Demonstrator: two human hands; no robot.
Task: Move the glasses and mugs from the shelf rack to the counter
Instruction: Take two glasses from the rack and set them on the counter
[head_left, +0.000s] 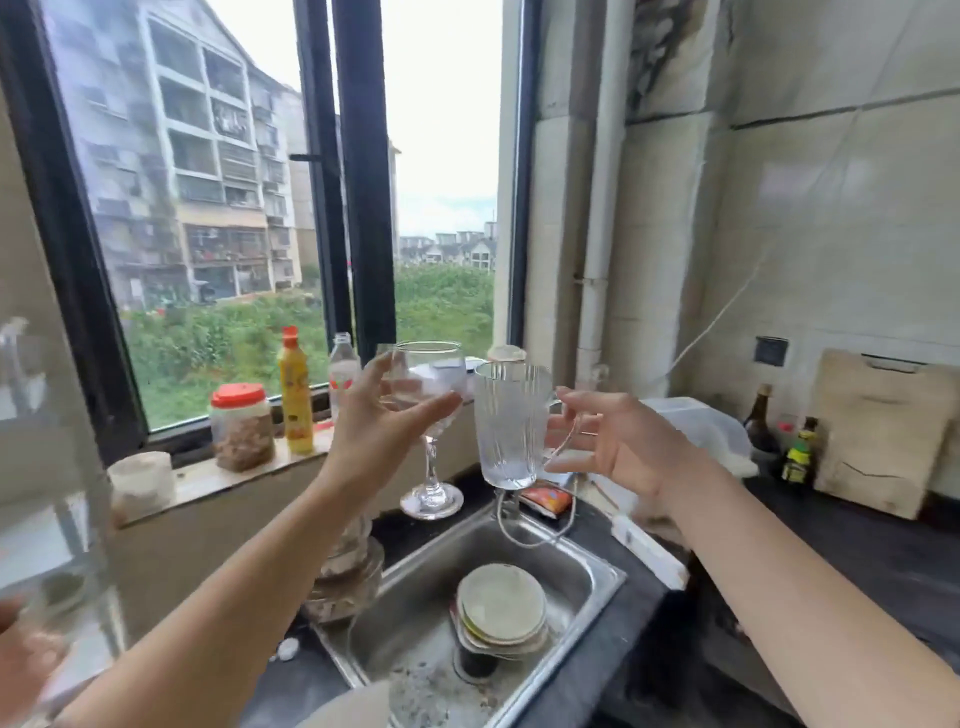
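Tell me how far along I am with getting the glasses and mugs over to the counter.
Mid-carry. The left hand holds a wine glass by its bowl, and the right hand holds a ribbed glass mug by its handle, both above the sink. Neither is set on the counter yet. The shelf rack is too blurred to count leftovers.

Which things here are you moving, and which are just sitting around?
Being moved:
wine glass, in the left hand
glass mug, held by its handle in the right hand

Just sitting around:
yellow bottle and red-lidded jar on the windowsill
stacked plates in the sink
cutting board
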